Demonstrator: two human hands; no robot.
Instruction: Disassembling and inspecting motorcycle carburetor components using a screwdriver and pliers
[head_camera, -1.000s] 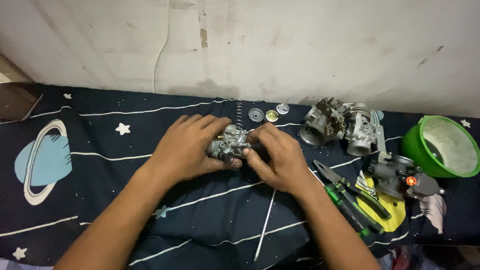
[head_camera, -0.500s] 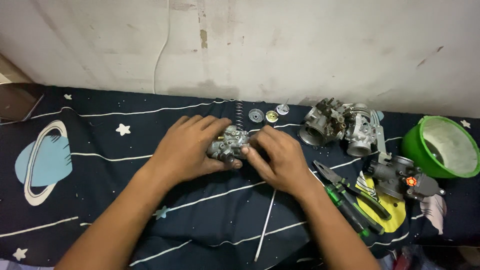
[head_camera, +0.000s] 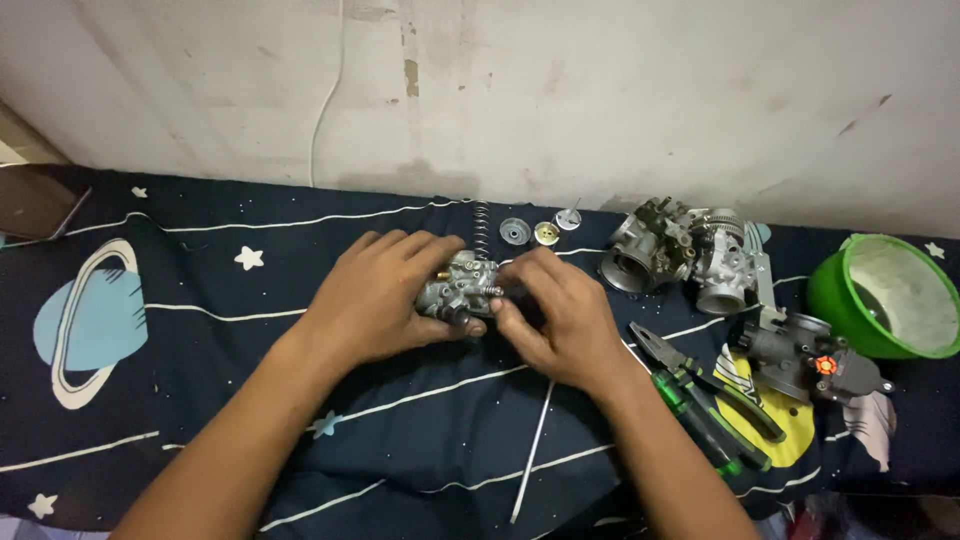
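Note:
A small grey metal carburetor (head_camera: 462, 287) rests on the dark star-patterned cloth (head_camera: 200, 330) at the middle. My left hand (head_camera: 385, 295) wraps around its left side and holds it down. My right hand (head_camera: 553, 315) touches its right side, with fingertips pinched at a small part there. What the fingertips hold is hidden. Both forearms reach in from the bottom edge.
A coil spring (head_camera: 480, 225) and small round discs (head_camera: 530, 232) lie behind the hands. Two larger carburetor bodies (head_camera: 680, 255) and a dark throttle part (head_camera: 805, 355) sit at right, with pliers (head_camera: 700, 375), a green screwdriver (head_camera: 700, 420), a thin rod (head_camera: 532, 450) and a green bowl (head_camera: 885, 295).
Both hands stay on the carburetor; my right fingers have shifted slightly along its right side. Nothing else has moved.

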